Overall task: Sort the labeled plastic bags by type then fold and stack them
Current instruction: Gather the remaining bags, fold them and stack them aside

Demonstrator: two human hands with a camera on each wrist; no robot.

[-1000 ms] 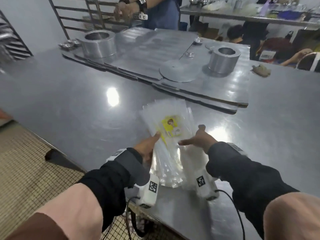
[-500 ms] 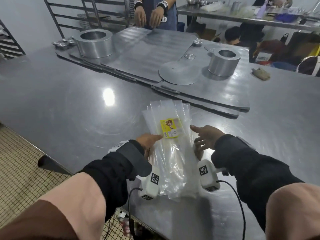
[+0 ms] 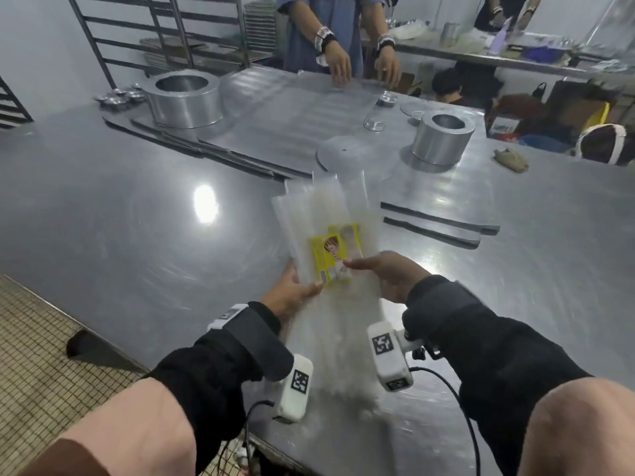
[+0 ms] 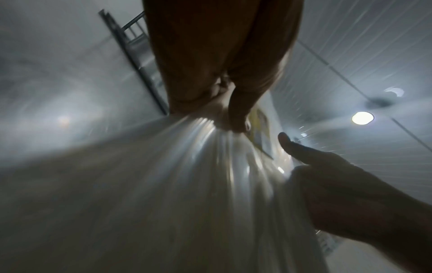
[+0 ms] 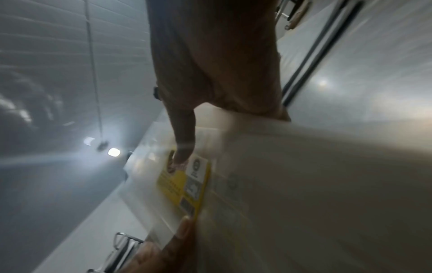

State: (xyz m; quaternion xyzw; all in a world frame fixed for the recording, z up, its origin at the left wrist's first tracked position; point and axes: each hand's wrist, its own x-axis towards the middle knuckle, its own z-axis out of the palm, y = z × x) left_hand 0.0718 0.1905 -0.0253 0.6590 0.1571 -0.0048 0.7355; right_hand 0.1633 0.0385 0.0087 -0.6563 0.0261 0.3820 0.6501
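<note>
A: Where is the bundle of long clear plastic bags (image 3: pixel 330 242) found?

B: It is held just above the near part of the grey steel table (image 3: pixel 137 218), its far end fanned out toward the middle. A yellow printed label (image 3: pixel 331 257) is seen on the top bag, and a second yellow label (image 3: pixel 347 231) is partly shown just behind it.

A: How is the bundle gripped?

B: Its left edge is pinched by the left hand (image 3: pixel 290 293): the thumb is laid on top at the label's near corner, and the other fingers are tucked beneath the plastic. In the left wrist view the bags (image 4: pixel 210 175) are seen gathered into folds under that thumb. The right edge is held by the right hand (image 3: pixel 391 273), whose thumb is stretched across onto the label; the remaining fingers are hidden under the bags, so their spread cannot be told.

A: What is seen further out?

B: Two dark flat strips (image 3: pixel 436 225) are laid to the right of the bags. Beyond them, flat grey metal sheets (image 3: pixel 275 132) are spread, with a large metal ring (image 3: pixel 184 97) at the left, a smaller metal ring (image 3: pixel 443 137) at the right and a flat round disc (image 3: pixel 347 158) between. A second person's hands (image 3: pixel 364 68) are held over the far edge.
</note>
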